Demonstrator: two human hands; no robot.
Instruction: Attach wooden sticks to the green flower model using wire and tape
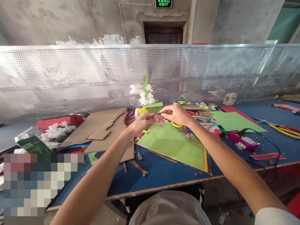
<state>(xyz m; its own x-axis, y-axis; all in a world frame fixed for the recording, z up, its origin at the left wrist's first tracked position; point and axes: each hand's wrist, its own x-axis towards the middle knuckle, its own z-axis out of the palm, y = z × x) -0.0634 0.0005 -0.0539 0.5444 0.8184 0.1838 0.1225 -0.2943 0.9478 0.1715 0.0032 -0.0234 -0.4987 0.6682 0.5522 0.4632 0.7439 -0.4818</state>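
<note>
My left hand (147, 121) and my right hand (176, 113) meet above a light green sheet (172, 142) on the blue table. Both are closed, fingers pinched on a thin dark strip (154, 116) that bends between them; its full length is hidden. Just under my right hand shows the yellow handle loop of scissors (176, 124). Behind my left hand lies a roll of tape (137, 112), beside a folded green piece (153, 107). Beyond them stands a curved green paper shape (146, 86) with white ruffled paper at its base.
Brown cardboard sheets (106, 125) lie to the left. On the right are a green sheet (239, 122), a magenta power strip (243, 140) with a black cord, yellow-handled pliers (284, 129) and a clear jar (230, 99). A perforated metal panel (93, 75) runs along the back.
</note>
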